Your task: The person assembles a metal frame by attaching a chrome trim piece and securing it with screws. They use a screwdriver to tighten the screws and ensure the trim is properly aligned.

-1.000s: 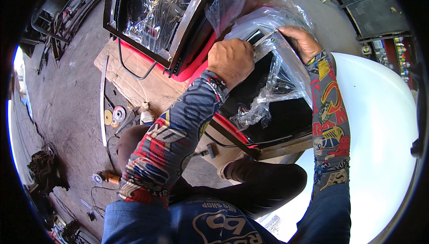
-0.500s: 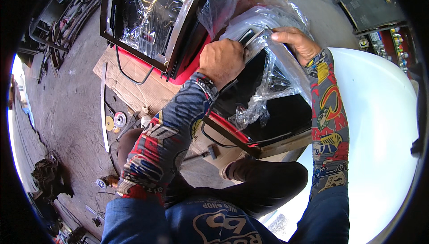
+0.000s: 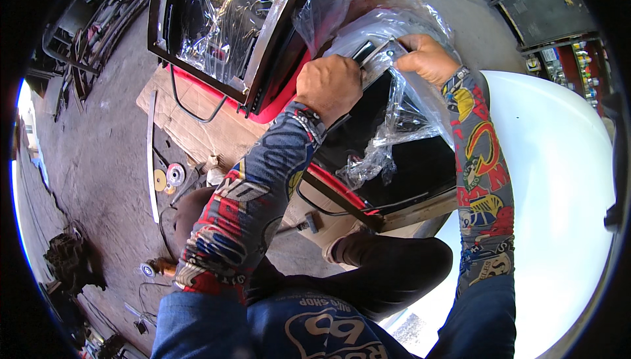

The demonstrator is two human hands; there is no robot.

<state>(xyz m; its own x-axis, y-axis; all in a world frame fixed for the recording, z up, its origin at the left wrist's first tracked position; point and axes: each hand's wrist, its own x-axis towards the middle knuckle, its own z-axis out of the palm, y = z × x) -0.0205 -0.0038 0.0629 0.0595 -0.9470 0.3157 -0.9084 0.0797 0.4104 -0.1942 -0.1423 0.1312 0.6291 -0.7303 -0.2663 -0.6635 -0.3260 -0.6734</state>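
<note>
A dark framed panel (image 3: pixel 374 162) with a red edge lies in front of me, partly wrapped in crumpled clear plastic film (image 3: pixel 394 125). My left hand (image 3: pixel 328 87) is a closed fist at the panel's far left edge; what its fingers hold is hidden. A flat grey metal strip (image 3: pixel 380 58) runs from beside that fist to the far corner, where a small bolt or hole shows. My right hand (image 3: pixel 428 60) pinches this strip's corner end between thumb and fingers, next to the film.
A second framed panel (image 3: pixel 220 37), film-covered, rests on red parts and cardboard (image 3: pixel 184 112) at the far left. Grinding discs (image 3: pixel 175 175), a hammer (image 3: pixel 309 223), an angle grinder (image 3: pixel 156 268) and a long metal strip (image 3: pixel 152 155) lie leftward. A large white curved panel (image 3: pixel 552 214) stands right.
My right hand has shifted slightly, its thumb and fingers now bent more closely at the strip's corner. The left fist has moved only a little, and the panel stays in place.
</note>
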